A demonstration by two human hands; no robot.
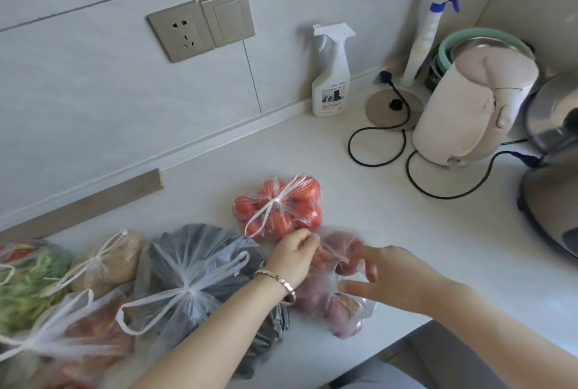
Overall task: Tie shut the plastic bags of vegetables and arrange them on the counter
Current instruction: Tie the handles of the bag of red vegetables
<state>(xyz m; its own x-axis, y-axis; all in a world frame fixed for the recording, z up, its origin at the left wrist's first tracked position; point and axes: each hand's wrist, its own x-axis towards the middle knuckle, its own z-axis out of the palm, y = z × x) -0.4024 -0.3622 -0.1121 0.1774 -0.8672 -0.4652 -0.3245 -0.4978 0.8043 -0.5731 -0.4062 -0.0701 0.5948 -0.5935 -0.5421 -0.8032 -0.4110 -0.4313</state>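
Note:
A clear bag of purple onions (339, 310) lies near the counter's front edge. My left hand (292, 255) pinches one of its thin handles, pulled taut toward the left. My right hand (386, 274) hovers over the bag's top with fingers spread, touching the plastic. Behind them sits a knotted bag of tomatoes (278, 204). To the left lie a tied bag of dark vegetables (187, 270), a tied bag of potatoes (109, 260), a bag of greens (28, 282) and a bag of carrots (84, 335).
A white spray bottle (331, 76) stands by the wall. A white kettle (469, 107), its base and black cord (375, 151) occupy the right rear, with a second spray bottle (428, 29) and a metal appliance (553, 169) at far right. The counter's front edge (406, 329) runs below the onions.

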